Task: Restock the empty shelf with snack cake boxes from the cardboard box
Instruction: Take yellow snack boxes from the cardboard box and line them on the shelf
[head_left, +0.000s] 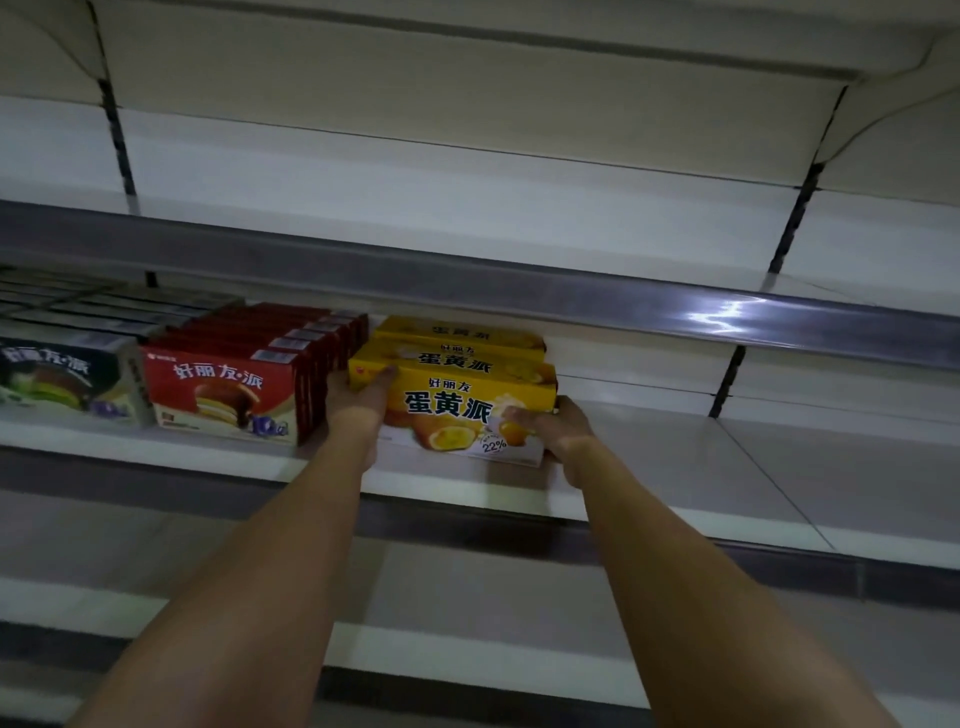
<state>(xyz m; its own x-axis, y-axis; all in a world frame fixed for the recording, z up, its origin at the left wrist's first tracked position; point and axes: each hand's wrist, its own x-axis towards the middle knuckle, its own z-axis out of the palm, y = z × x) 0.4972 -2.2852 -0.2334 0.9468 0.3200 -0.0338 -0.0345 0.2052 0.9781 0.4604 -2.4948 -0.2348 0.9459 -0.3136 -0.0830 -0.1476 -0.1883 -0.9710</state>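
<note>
Yellow cake box (457, 400) sits on shelf (675, 467), front of its row. My left hand (361, 397) and right hand (550, 423) grip its ends, thumbs on front. Red boxes (228, 389) just left.

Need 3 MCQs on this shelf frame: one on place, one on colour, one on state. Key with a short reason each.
1. Where does the front yellow box stand?
A. directly right of the red boxes
B. on the upper shelf
C. left of the dark boxes

2. What colour is the row of boxes between the dark boxes and the yellow ones?
A. blue
B. red
C. white

3. How is the front yellow box handled?
A. left hand alone
B. untouched
C. both hands, one at each end

Key: 1 A, it sits on the same shelf next to the red row. 2 B, the red fronts and tops show plainly. 3 C, the left hand grips its left end and the right hand holds its right end, fingers on the front face.
</note>
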